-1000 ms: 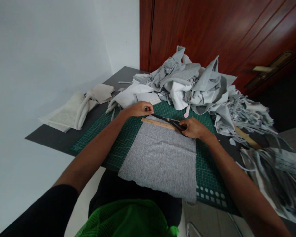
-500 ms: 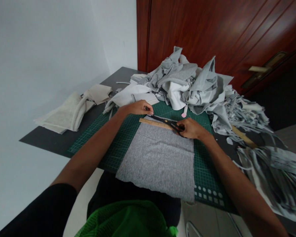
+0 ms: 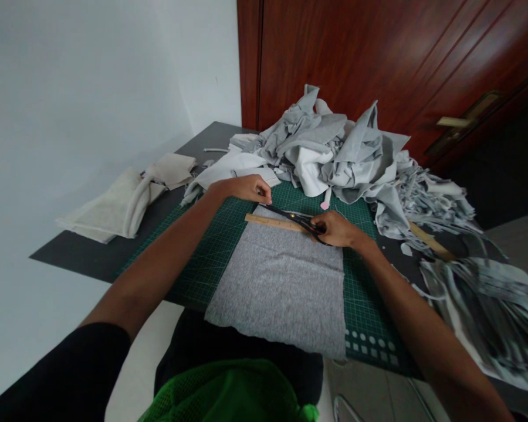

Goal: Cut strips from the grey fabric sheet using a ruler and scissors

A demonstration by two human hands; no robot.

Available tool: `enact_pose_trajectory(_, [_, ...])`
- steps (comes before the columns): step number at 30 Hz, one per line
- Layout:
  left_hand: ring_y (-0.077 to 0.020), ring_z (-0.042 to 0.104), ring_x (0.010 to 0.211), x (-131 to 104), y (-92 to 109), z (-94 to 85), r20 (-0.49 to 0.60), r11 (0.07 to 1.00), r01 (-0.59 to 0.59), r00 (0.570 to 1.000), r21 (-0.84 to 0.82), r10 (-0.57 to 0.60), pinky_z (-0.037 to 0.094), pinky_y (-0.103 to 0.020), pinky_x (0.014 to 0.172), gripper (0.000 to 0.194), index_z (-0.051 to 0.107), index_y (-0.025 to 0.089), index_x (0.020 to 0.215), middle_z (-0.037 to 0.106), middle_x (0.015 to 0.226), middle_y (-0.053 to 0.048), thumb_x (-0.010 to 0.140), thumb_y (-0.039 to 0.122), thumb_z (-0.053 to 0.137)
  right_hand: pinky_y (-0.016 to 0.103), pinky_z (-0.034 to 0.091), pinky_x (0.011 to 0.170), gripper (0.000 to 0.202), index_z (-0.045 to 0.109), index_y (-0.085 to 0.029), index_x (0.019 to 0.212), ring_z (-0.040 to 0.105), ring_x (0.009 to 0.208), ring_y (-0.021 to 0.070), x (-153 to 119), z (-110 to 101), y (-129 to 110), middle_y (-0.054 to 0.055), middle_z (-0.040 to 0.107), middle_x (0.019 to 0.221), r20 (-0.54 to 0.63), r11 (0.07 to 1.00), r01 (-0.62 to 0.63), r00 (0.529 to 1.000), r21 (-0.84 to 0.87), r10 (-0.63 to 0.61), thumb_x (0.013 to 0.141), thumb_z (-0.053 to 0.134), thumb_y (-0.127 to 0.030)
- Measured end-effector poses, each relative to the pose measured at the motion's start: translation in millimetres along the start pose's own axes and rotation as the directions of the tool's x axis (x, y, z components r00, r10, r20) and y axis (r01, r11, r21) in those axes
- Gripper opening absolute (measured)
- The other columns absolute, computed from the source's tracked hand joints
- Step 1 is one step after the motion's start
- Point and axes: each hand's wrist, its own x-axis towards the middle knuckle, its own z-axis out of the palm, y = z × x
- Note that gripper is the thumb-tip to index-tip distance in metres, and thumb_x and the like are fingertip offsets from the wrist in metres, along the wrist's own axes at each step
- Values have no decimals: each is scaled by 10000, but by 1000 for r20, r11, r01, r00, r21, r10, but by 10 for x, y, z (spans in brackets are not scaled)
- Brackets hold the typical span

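My right hand [image 3: 333,228] is closed around the handles of black scissors [image 3: 293,216], whose blades point left along the far edge of a grey cloth [image 3: 281,281]. A wooden ruler [image 3: 273,221] lies across that cloth just below the blades, its right end partly covered by the scissors. My left hand [image 3: 251,189] is pinched near the scissor tips at the cloth's far left corner; what its fingertips hold is too small to make out. The cloth hangs over the near table edge and rests on a green cutting mat [image 3: 211,258].
A heap of grey and white fabric [image 3: 334,146] lies at the back, by a brown door. Folded white cloth [image 3: 114,205] sits on the left. Shredded scraps [image 3: 440,193], another ruler [image 3: 431,240] and a stack of folded fabric [image 3: 493,310] are on the right.
The view has shifted slightly. My left hand stays pinched by the cloth's corner, and my right hand still holds the scissors in nearly the same place.
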Motion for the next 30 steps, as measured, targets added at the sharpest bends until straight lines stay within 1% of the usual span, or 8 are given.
enact_pose_trajectory(5, [-148,654,718,33,25,-42,84,997,73,994,-15,-72,468,-258,708,318,781,176,831,756,781,-29,816,493,798,293,342,615,72,630,-212,711,511,638,146,15,32,63,-23,608,673,23,991,11,1000,135,-14,717,674,-269])
enact_pose_trajectory(9, [-153,645,729,39,29,-38,131,990,128,984,-52,-120,467,-253,700,310,736,186,817,729,777,-20,816,493,775,288,326,603,127,604,-215,687,467,626,134,24,66,90,-37,548,649,2,980,34,999,195,-34,726,678,-310])
enact_pose_trajectory(14, [-159,620,744,60,-46,11,109,981,151,984,-118,-139,476,-270,713,277,681,204,773,677,770,-13,799,463,774,279,315,589,136,605,-212,679,470,622,128,33,83,106,-39,530,636,-25,983,34,999,180,-29,730,689,-305])
enact_pose_trajectory(17, [-157,611,750,67,-72,22,103,980,164,983,-110,-153,481,-275,724,289,637,207,742,654,774,-10,806,463,753,277,311,578,171,611,-207,670,465,615,125,33,82,93,-36,521,628,-38,987,29,999,159,-23,743,708,-328])
enact_pose_trajectory(21, [-166,608,770,54,-36,-3,112,982,169,981,-77,-160,488,-284,735,312,609,210,735,632,766,-16,830,485,721,278,326,574,273,642,-201,683,455,608,119,21,75,49,-31,529,639,-30,986,25,999,167,-20,794,718,-438])
enact_pose_trajectory(24, [-174,605,772,47,4,-16,119,980,176,979,-87,-166,498,-294,734,322,608,210,741,625,766,-19,826,499,719,282,327,566,361,630,-200,658,438,597,114,12,73,25,-31,524,628,-27,985,14,1000,172,-9,806,731,-513])
enact_pose_trajectory(26, [-177,598,759,51,17,-13,122,978,188,977,-90,-176,501,-304,737,332,604,210,733,615,753,-15,819,507,723,286,338,564,378,656,-196,671,450,596,116,8,73,21,-26,543,634,-10,982,1,1000,188,1,807,740,-538])
enact_pose_trajectory(30, [-176,583,725,77,6,1,131,980,187,975,-70,-177,494,-311,729,337,615,211,724,600,719,-9,801,516,738,296,393,585,373,745,-183,759,511,620,133,9,82,36,-1,620,685,14,975,-16,1000,220,14,811,744,-552])
